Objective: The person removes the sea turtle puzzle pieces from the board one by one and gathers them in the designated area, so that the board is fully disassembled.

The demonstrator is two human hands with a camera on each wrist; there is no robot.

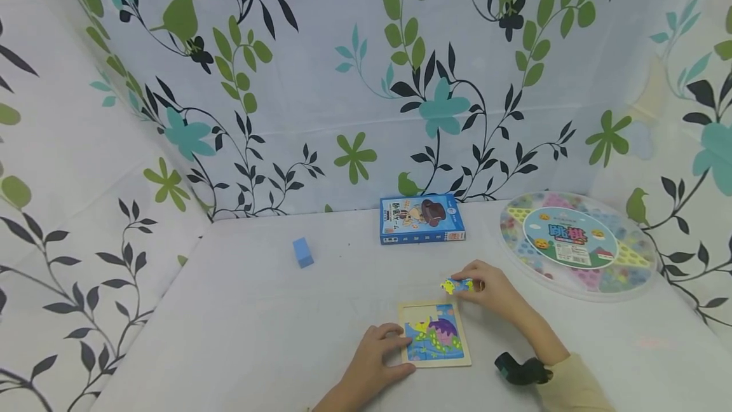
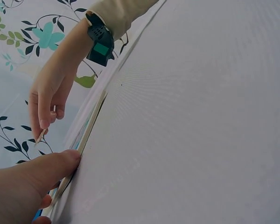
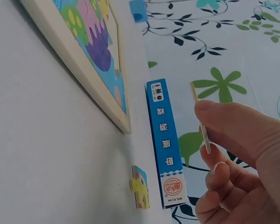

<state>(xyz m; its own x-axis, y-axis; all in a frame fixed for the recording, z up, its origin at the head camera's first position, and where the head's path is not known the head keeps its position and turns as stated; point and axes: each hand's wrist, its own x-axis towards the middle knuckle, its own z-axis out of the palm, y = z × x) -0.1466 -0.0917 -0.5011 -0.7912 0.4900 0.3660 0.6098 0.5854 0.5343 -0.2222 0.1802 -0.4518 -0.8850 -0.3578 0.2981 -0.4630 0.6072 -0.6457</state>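
"Patterned cloth [image 1: 309, 94] hangs behind your white table [image 1: 257, 323]. Where do you have the puzzle [image 1: 437, 342]?"

"It lies flat in its wooden frame near you, with bare wood showing at its far left corner."

"What is your left hand [image 1: 374, 358] doing?"

"You grip the puzzle's near left corner with it, fingers bent over the left edge and thumb at the near edge."

"And your right hand [image 1: 486, 288]?"

"Just beyond the puzzle's far right corner, raised off the table, you pinch a thin piece [image 3: 205, 138] between thumb and fingers."

"Anything else around you?"

"Just beyond the puzzle you have a loose piece [image 3: 140, 187], yellow and blue. Farther beyond the puzzle is your blue box [image 1: 422, 220]. Your block [image 1: 303, 253] sits beyond the puzzle to the left, your round board [image 1: 577, 243] beyond it to the right. Right of the puzzle, your wrist wears a dark device [image 1: 521, 370]."
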